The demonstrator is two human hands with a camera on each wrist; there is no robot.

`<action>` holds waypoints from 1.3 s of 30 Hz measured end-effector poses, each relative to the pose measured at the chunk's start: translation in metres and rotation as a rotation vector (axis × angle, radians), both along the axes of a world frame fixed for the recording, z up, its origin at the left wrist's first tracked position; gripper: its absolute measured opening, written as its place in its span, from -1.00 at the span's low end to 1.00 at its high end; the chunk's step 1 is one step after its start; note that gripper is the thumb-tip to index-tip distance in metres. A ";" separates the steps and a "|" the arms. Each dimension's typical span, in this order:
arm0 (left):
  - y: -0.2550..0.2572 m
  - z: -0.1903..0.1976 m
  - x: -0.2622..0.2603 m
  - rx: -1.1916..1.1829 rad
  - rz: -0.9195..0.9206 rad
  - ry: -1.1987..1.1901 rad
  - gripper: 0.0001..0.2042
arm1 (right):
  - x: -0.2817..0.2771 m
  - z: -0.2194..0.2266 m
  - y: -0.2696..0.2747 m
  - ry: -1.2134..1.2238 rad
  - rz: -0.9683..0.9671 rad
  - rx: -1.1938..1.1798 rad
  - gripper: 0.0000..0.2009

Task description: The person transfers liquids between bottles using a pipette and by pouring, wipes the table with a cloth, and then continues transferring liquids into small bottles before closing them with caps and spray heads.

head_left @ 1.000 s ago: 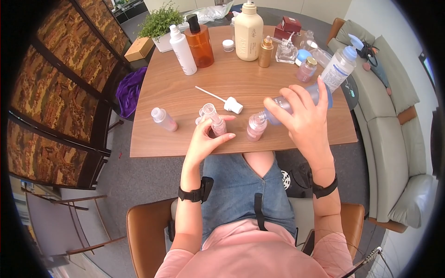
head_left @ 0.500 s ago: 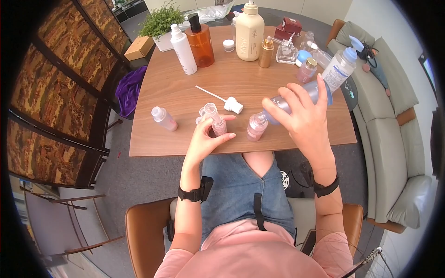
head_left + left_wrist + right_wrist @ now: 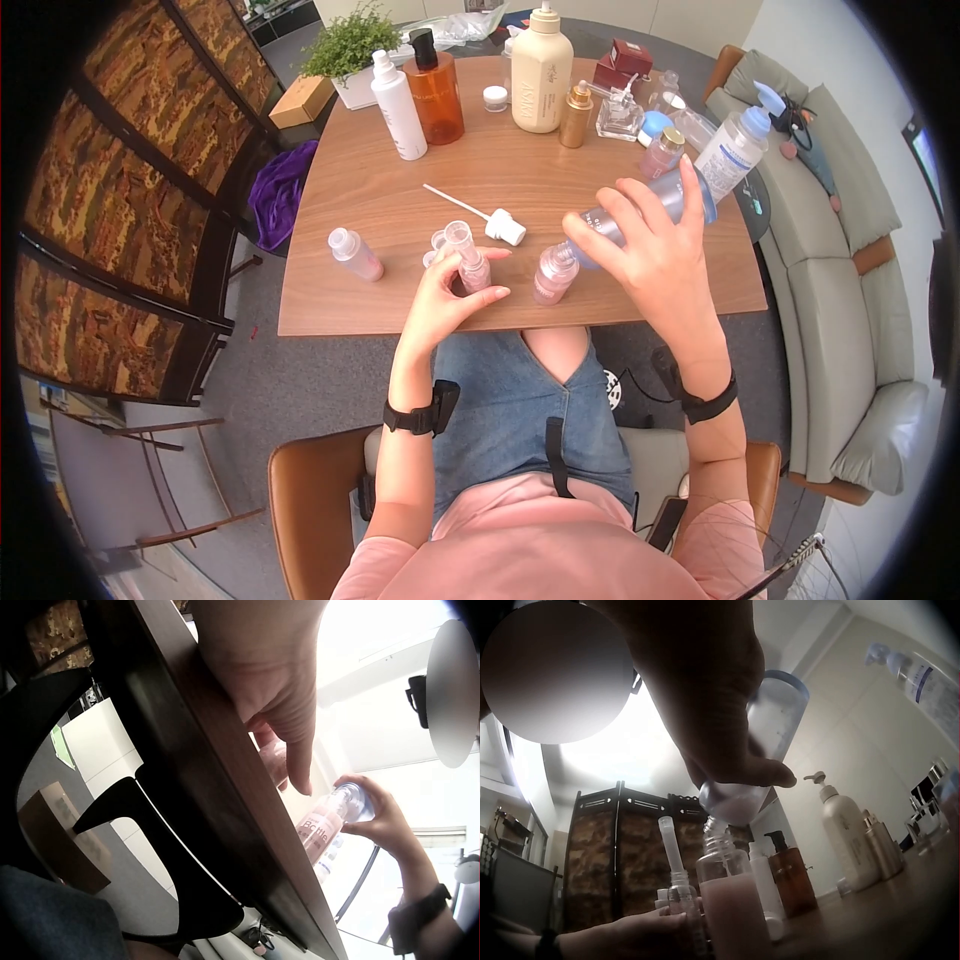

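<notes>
bottle (image 3: 778, 718) still aslant over pink bottle (image 3: 735, 906)

Blue-tinted bottle (image 3: 783, 716) tilts neck-down at the mouth of an upright pink-filled bottle (image 3: 736, 915); nearby clear bottle (image 3: 479, 276) stands with translucent tube (image 3: 671, 846) in its neck.

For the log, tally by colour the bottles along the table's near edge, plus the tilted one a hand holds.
Pink-tinted bottles: 3
Blue bottle, tilted in the right hand: 1
Total: 4
</notes>
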State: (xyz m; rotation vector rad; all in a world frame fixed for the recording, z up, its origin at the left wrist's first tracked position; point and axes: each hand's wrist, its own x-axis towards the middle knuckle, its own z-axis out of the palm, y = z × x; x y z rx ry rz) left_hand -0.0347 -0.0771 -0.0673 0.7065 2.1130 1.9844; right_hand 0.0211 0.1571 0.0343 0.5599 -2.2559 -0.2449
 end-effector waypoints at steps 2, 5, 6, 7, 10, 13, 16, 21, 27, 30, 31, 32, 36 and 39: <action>0.000 0.001 0.000 -0.006 0.001 -0.001 -0.57 | 0.000 0.001 0.000 0.003 0.005 0.012 -0.74; 0.000 -0.001 -0.001 -0.005 0.001 0.011 -0.57 | -0.001 0.002 -0.001 0.007 0.013 0.028 -0.74; 0.000 -0.002 -0.001 0.001 0.000 0.024 -0.57 | -0.001 0.002 -0.001 0.007 0.014 0.029 -0.74; 0.000 -0.002 -0.001 0.002 0.000 0.024 -0.57 | -0.001 0.003 -0.001 0.009 0.015 0.040 -0.75; -0.001 0.000 -0.001 0.000 -0.010 -0.005 -0.57 | -0.002 0.004 -0.001 0.012 0.024 0.063 -0.77; -0.001 0.000 -0.001 -0.010 -0.013 0.040 -0.57 | -0.004 0.006 -0.001 0.016 0.044 0.084 -0.77; -0.001 -0.001 -0.001 -0.015 -0.013 0.034 -0.57 | -0.004 0.008 -0.003 0.012 0.058 0.103 -0.78; -0.002 -0.002 -0.002 -0.020 -0.021 0.021 -0.57 | -0.004 0.010 -0.004 0.005 0.067 0.126 -0.80; -0.001 0.000 -0.001 -0.014 -0.023 0.038 -0.57 | -0.006 0.012 -0.003 0.021 0.074 0.154 -0.81; -0.002 0.000 -0.001 -0.027 -0.024 0.024 -0.56 | -0.005 0.013 -0.003 0.015 0.075 0.180 -0.81; -0.002 0.000 -0.001 -0.026 -0.023 0.023 -0.56 | -0.005 0.014 -0.003 0.012 0.072 0.185 -0.81; -0.001 0.000 -0.001 -0.015 -0.024 0.031 -0.56 | -0.005 0.014 -0.003 0.009 0.068 0.191 -0.81; -0.002 -0.002 -0.003 -0.016 -0.029 0.028 -0.53 | -0.005 0.015 -0.002 0.027 0.072 0.209 -0.81; -0.002 -0.001 -0.003 -0.006 -0.036 0.012 -0.50 | -0.006 0.015 -0.002 0.035 0.076 0.207 -0.81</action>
